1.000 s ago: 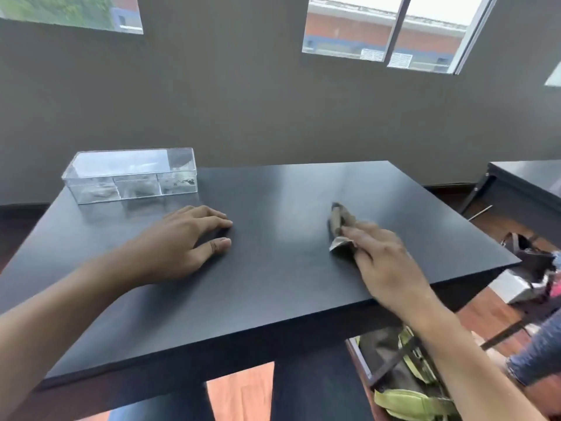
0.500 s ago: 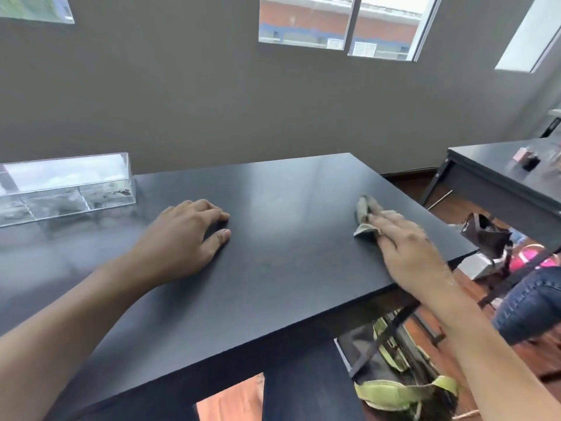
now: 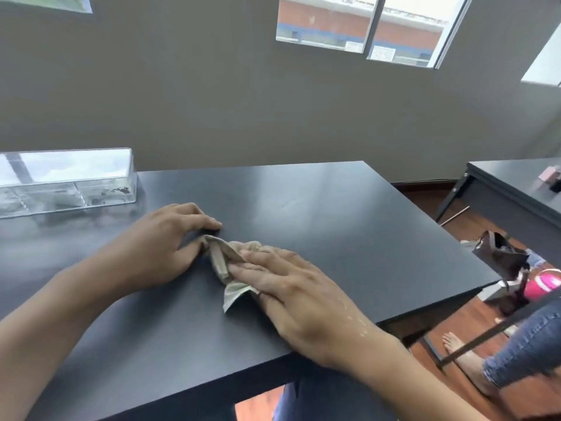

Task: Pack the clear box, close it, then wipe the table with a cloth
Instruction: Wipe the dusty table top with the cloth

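Now, right hand: fingers flat, pressing cloth on counter.
Left hand: relaxed, touching cloth.
Clear box: far left, closed.

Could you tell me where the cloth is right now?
In the head view, the crumpled beige cloth lies mid-table, pressed under the right hand, touching the left hand.

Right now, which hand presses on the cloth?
The right hand: its flat fingers lie on the cloth. The left hand rests on the table beside it.
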